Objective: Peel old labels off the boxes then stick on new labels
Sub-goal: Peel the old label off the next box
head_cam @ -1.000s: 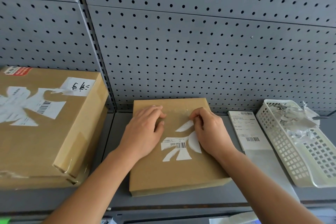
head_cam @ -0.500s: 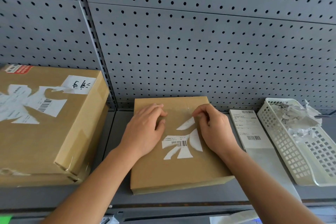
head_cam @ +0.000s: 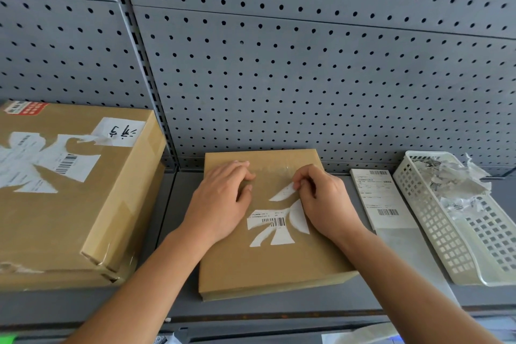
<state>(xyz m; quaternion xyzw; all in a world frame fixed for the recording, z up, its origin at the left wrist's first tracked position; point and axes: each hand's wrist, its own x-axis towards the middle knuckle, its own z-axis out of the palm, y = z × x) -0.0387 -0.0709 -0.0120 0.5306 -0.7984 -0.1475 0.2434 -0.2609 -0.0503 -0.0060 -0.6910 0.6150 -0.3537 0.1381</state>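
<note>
1. A grey pegboard (head_cam: 307, 78) stood behind the grey shelf (head_cam: 307, 307), and everything lay along it within your reach.
2. The small box (head_cam: 273, 260) lay flat mid-shelf, with its torn label (head_cam: 275, 222) near the centre of the top.
3. Your left hand (head_cam: 220, 204) rested on the box beside the label, fingers loosely bent and holding nothing. I judge it pinned the box against the pull.
4. Your right hand (head_cam: 324, 201) was curled, its fingertips pinching the label's upper strip (head_cam: 283, 193) at the far tip, a low grip suited to peeling.
5. The basket (head_cam: 446, 246) at the right held scraps (head_cam: 452, 181), so it probably served as the bin for peelings. The new labels (head_cam: 377, 198) lay between box and basket, ready for sticking.
6. The big box (head_cam: 69, 218) waited at the left, its own torn label (head_cam: 36, 165) not yet cleared.
7. Both torn labels and the new labels carried barcodes, but the fine print was too small to read. A white sticker (head_cam: 120, 131) on the big box bore black handwriting I could not make out, and its red sticker (head_cam: 25, 107) was illegible. No brand showed.
</note>
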